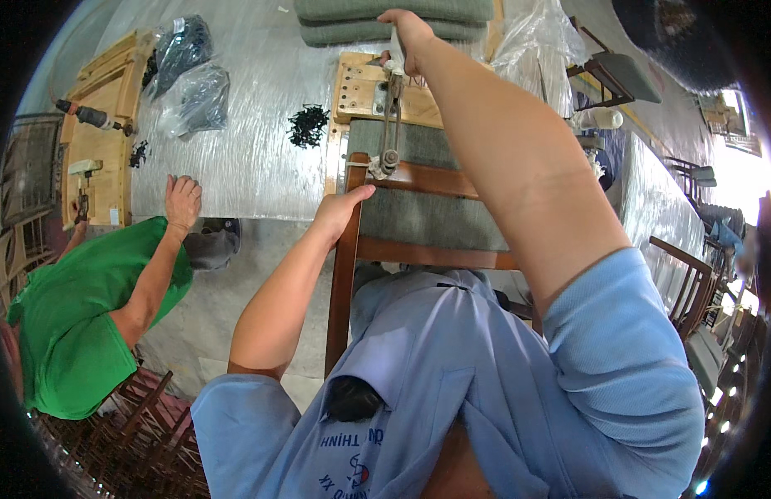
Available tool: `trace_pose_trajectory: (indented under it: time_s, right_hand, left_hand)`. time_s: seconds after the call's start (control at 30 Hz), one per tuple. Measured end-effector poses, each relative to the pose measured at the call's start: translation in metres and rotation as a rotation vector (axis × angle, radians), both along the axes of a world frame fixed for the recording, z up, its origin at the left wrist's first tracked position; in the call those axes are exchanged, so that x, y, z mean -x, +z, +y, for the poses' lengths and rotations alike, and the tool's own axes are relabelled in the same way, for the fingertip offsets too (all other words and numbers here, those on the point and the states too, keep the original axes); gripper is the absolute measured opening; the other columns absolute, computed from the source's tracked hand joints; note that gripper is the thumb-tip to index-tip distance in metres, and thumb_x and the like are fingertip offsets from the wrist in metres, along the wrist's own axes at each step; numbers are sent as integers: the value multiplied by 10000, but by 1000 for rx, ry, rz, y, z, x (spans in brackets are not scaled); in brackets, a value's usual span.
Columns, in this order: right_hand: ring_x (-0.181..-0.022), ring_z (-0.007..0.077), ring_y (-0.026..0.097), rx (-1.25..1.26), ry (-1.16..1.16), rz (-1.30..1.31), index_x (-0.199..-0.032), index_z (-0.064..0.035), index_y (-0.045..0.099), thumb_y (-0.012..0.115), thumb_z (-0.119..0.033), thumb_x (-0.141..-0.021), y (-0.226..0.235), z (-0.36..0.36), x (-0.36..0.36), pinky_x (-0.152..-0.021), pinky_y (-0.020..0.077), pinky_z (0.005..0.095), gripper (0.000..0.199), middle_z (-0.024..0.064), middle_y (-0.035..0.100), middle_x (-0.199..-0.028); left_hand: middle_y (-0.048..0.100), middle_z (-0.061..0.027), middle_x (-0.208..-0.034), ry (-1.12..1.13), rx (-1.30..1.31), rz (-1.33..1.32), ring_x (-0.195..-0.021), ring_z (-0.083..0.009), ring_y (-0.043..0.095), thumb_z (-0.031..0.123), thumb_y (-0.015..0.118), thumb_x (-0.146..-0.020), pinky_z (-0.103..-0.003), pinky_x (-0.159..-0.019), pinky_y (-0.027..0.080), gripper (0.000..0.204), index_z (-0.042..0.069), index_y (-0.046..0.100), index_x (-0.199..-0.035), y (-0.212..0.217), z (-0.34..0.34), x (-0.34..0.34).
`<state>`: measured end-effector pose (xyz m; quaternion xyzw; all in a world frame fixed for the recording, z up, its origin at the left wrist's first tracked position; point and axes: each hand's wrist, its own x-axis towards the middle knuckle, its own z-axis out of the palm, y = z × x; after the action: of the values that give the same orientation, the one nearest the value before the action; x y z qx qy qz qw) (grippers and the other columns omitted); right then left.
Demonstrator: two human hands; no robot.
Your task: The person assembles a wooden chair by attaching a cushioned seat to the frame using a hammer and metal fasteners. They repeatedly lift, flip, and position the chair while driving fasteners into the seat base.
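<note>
A brown wooden chair (431,180) with grey fabric on its seat and back lies in front of me, against a wooden jig (358,88) on the table. My left hand (342,214) is closed around the chair's left post, thumb pointing along the wood. Over the chair frame runs a long metal clamp (392,116), its near end wrapped in whitish material and resting by the corner of the post and rail. My right hand (412,41) reaches to the clamp's far end and closes about its lever; some of its fingers are hidden.
Grey cushions (394,23) are stacked beyond the jig. Black screws (308,125) lie in a pile left of it, near plastic bags (198,98) of dark parts. At left, a person in a green shirt (102,316) stands by another wooden jig (111,179) and a power drill (87,114).
</note>
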<state>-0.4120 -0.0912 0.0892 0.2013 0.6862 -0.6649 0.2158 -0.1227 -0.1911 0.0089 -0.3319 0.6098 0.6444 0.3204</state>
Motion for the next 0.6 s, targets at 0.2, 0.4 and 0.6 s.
trace_pose_trajectory:
  time_s: [0.2,0.4,0.6]
  right_hand:
    - [-1146,361,555,140,-29,-42,-1307,48,514,706,-317,-804,-1,3,4,-985,430,459,650,270,464,-1387]
    - [-1069,366,587,-5,-85,98,-1246,38,550,686,-328,-840,-11,-1,-7,-939,453,456,564,259,521,-1275]
    - [-992,371,620,-106,-33,171,-1184,29,585,666,-339,-875,-5,-5,-16,-894,476,453,487,249,578,-1163]
  left_hand:
    - [659,-168,-1246,-17,22,-48,-1139,-243,606,512,752,-812,-335,-1009,420,741,-68,631,-1256,0,0,1]
    - [684,-164,-1186,-9,45,-10,-1086,-238,627,514,767,-798,-330,-974,443,728,-83,659,-1199,2,2,-1]
    - [686,-186,-1165,-12,-26,-69,-1081,-230,626,514,772,-798,-325,-965,443,747,-117,654,-1180,8,-2,-1]
